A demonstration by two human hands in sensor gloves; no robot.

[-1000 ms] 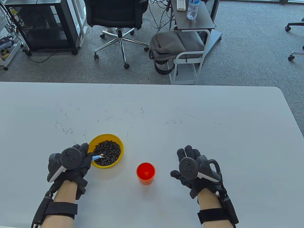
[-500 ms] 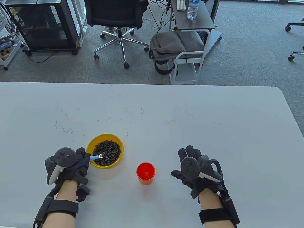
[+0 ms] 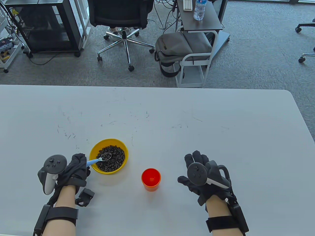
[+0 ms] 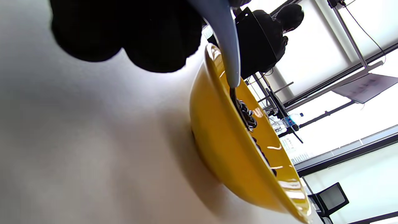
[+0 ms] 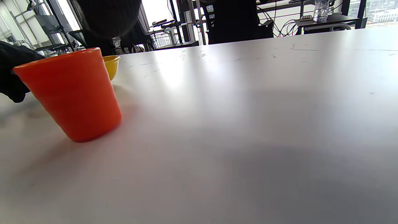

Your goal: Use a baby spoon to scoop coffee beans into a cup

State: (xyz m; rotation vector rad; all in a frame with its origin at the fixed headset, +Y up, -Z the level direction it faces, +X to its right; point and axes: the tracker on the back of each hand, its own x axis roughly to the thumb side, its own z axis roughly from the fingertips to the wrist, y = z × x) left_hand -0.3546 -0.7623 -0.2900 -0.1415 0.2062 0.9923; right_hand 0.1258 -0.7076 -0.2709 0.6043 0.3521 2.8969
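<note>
Left hand (image 3: 73, 169) grip grasping spoon (image 3: 99, 159); beans on it only from above; right hand (image 3: 199, 175) released.

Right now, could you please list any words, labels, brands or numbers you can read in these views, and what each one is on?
None can be read.
Water bottle label: too small to read.
Yellow sticker on the black cabinet: too small to read.
Orange cup, yellow bowl and baby spoon: no visible text.

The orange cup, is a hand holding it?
No, the orange cup stands alone on the table, between the left hand and right hand.
</note>
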